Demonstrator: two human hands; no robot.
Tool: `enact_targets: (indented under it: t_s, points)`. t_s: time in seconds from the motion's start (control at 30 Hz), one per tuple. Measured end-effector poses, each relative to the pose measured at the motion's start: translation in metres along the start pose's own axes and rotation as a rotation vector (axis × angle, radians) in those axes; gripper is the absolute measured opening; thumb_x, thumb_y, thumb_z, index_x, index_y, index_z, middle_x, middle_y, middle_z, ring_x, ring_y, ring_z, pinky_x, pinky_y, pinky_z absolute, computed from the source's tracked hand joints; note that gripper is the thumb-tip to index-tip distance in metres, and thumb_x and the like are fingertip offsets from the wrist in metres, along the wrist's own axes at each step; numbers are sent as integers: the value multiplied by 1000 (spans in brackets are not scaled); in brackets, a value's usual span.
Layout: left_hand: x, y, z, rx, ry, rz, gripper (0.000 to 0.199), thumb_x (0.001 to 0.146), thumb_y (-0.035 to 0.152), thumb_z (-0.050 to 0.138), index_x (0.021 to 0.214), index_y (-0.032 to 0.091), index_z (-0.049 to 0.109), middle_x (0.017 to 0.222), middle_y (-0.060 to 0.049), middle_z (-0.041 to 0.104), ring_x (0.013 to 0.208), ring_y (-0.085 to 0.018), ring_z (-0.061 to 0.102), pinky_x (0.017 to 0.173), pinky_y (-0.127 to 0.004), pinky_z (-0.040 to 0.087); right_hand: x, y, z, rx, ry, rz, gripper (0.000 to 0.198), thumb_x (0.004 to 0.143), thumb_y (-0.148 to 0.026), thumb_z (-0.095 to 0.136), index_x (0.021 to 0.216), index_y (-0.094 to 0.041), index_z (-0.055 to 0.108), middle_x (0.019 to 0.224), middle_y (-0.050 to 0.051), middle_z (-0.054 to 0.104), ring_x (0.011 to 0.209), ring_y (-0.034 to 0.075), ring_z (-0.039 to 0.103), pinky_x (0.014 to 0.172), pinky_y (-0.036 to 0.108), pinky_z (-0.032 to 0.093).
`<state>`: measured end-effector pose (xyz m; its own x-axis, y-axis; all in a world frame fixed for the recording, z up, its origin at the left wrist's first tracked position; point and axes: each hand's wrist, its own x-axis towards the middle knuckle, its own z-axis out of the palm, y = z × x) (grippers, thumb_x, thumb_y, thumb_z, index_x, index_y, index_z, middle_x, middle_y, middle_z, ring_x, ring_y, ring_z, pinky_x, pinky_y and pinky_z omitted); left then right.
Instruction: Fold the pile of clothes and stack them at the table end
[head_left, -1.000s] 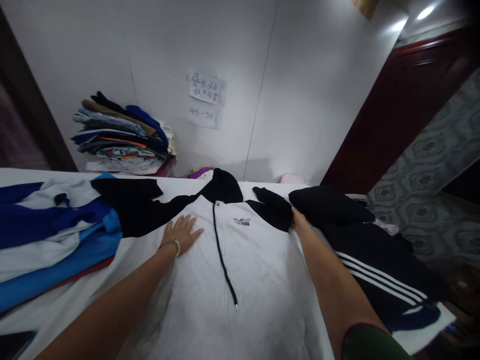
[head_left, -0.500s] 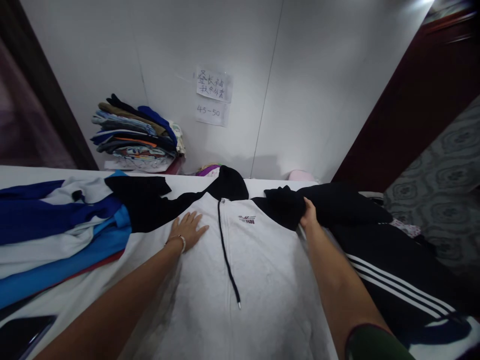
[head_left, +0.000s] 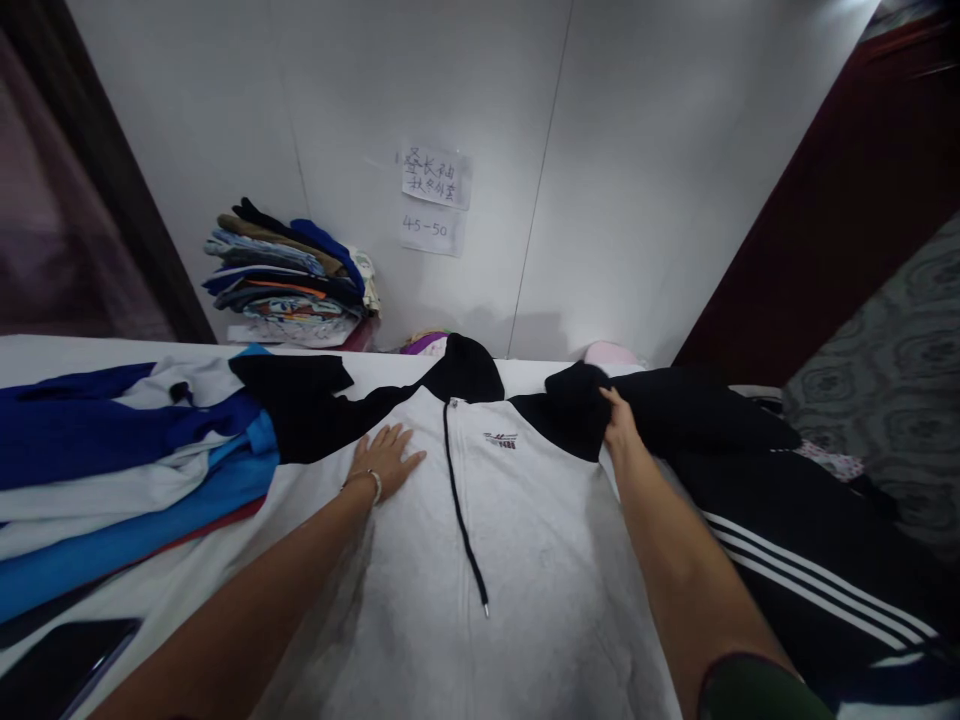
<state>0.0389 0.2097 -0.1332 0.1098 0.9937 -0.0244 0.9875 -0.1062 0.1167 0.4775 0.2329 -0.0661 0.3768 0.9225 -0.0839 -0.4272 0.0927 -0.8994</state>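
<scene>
A light grey zip jacket (head_left: 517,540) with black sleeves and a black hood (head_left: 466,368) lies front up before me, its dark drawstring hanging down beside the zip. My left hand (head_left: 384,462) rests flat on the chest at the left, fingers spread, a bracelet on the wrist. At the right shoulder my right hand (head_left: 619,424) has its fingers closed on the black sleeve (head_left: 566,415), whose end is bunched toward the hood. The other black sleeve (head_left: 296,410) stretches out to the left.
Blue and white garments (head_left: 112,430) lie at the left, with a dark phone (head_left: 67,660) in front. Black clothes with white stripes (head_left: 795,540) lie at the right. A folded clothes stack (head_left: 292,270) stands by the wall, which carries paper notes (head_left: 436,178).
My right hand has shifted the bunched black sleeve end slightly. The left hand stays flat on the jacket. The whole view has moved a little.
</scene>
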Motion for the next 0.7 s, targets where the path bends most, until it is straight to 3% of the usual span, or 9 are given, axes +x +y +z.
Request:
enact_targets:
  t_s: [0.13, 0.2, 0.3, 0.43, 0.57, 0.7]
  points:
    - [0, -1, 1, -4, -2, 3, 72, 87, 62, 25, 147, 23, 31, 158, -6, 20, 145, -26, 12, 115, -51, 8, -11, -21, -7, 259, 44, -155, 17, 73, -16, 56, 86, -23, 64, 72, -5, 69, 73, 12, 67, 80, 27, 54]
    - [-1, 0, -1, -8, -9, -2, 72, 87, 62, 24, 147, 23, 31, 158, -5, 20, 145, -26, 12, 115, -50, 8, -17, -31, -12, 333, 44, -140, 11, 78, -28, 56, 81, -21, 64, 72, -2, 70, 74, 14, 67, 78, 30, 55]
    - [-2, 2, -3, 0, -16, -7, 72, 87, 62, 24, 147, 22, 30, 158, -5, 20, 145, -25, 12, 115, -50, 8, -21, -48, -14, 397, 53, -171, 25, 84, -41, 51, 78, -20, 63, 74, 0, 69, 76, 16, 68, 77, 33, 56]
    - [-2, 1, -2, 10, -11, 0, 73, 87, 62, 23, 148, 21, 30, 158, -5, 20, 145, -25, 12, 115, -49, 8, -22, -78, -12, 416, 43, -392, 3, 77, -21, 60, 75, -21, 57, 74, -5, 66, 75, 12, 66, 78, 29, 55]
    - [0, -1, 1, 5, 3, -1, 73, 87, 63, 24, 147, 22, 31, 157, -5, 21, 145, -25, 13, 115, -50, 9, -26, -105, -21, 371, 72, -531, 24, 61, 3, 55, 66, -19, 45, 69, -11, 60, 68, 7, 63, 76, 24, 54]
    - [1, -1, 2, 13, 2, 6, 73, 88, 62, 23, 147, 21, 31, 157, -5, 21, 145, -25, 12, 115, -50, 9, -33, -120, -45, 322, 97, -543, 26, 57, 5, 52, 66, -19, 44, 69, -10, 58, 70, 7, 62, 76, 25, 55]
